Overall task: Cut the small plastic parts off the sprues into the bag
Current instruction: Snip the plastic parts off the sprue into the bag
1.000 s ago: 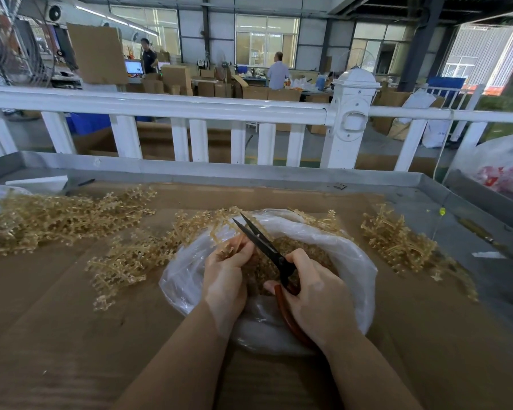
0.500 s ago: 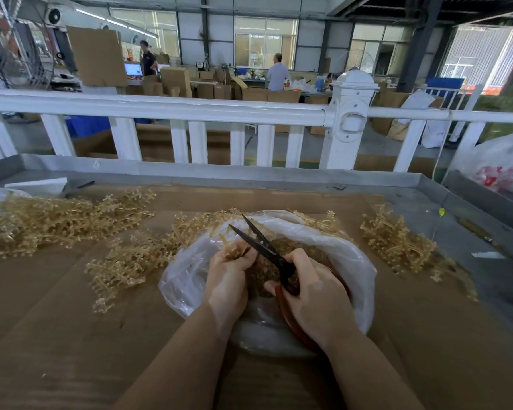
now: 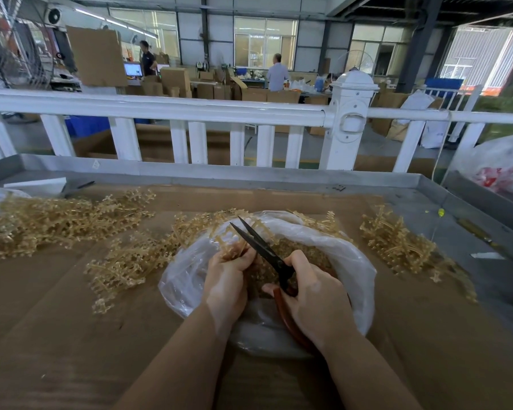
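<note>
The left hand (image 3: 228, 279) pinches a sprue (image 3: 230, 242) over the open mouth of the clear bag (image 3: 356, 261), fingers curled tight around its stem. The right hand (image 3: 311, 294) wraps the red handles of the scissors (image 3: 261, 245), whose black blades stand slightly parted beside the sprue's branches. To cut well, the sprue should stay above the heap of loose parts (image 3: 302, 250) in the bag, so that each snipped piece drops inside and not onto the cardboard (image 3: 71, 335). Short bites near the blade pivot should give cleaner cuts on thin plastic, with the left fingertips kept back from the edge. More uncut sprues lie in a pile (image 3: 131, 255) just left of the bag.

The exact point where blade meets branch is hard to read; it is probably just at the sprue's upper branches. The lower handles are hidden under the right palm, and the bag's near wall sits behind both wrists.
</note>
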The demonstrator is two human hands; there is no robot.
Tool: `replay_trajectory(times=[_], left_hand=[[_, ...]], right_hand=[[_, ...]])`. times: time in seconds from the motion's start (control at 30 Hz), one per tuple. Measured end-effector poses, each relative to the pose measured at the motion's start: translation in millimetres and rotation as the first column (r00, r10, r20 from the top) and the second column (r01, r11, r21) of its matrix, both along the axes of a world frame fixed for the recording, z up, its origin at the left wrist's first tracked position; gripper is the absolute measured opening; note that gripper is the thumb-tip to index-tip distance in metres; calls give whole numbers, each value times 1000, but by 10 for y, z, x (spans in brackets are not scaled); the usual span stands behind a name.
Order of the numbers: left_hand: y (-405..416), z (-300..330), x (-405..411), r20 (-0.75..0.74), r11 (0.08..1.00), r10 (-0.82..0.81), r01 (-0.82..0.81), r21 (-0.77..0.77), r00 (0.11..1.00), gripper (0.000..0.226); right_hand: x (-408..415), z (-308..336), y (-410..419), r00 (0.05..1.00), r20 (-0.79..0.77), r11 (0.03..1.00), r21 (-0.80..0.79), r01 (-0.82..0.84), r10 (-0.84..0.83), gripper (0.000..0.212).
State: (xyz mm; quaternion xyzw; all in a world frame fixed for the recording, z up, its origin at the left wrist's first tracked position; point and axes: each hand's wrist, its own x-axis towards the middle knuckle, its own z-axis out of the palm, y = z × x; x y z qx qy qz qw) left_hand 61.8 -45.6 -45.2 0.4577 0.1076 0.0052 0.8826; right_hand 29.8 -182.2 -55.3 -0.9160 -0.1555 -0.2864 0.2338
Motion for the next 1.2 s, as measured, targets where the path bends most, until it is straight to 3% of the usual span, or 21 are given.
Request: replay_trajectory(times=[0.17, 0.27, 0.63, 1.1, 1.2], left_hand=[[13, 1, 22, -17, 993, 31, -33, -118, 999, 31], [19, -11, 33, -16, 987, 19, -22, -161, 1000, 11], [-10, -38, 46, 9, 996, 34, -33, -84, 999, 16], [18, -23, 23, 20, 990, -37, 39, -132, 999, 18], [20, -36, 17, 32, 994, -41, 44, -102, 999, 9]], right_hand=[[-6, 0, -2, 1000, -11, 1000, -5, 2, -2, 40], [-13, 3, -5, 1000, -5, 1000, 2, -6, 6, 40], [5, -19, -13, 999, -33, 998, -61, -3, 1, 43], [-18, 3, 2, 999, -33, 1000, -18, 5, -5, 38], [-37, 10, -1, 1000, -17, 1000, 11, 23, -23, 37]])
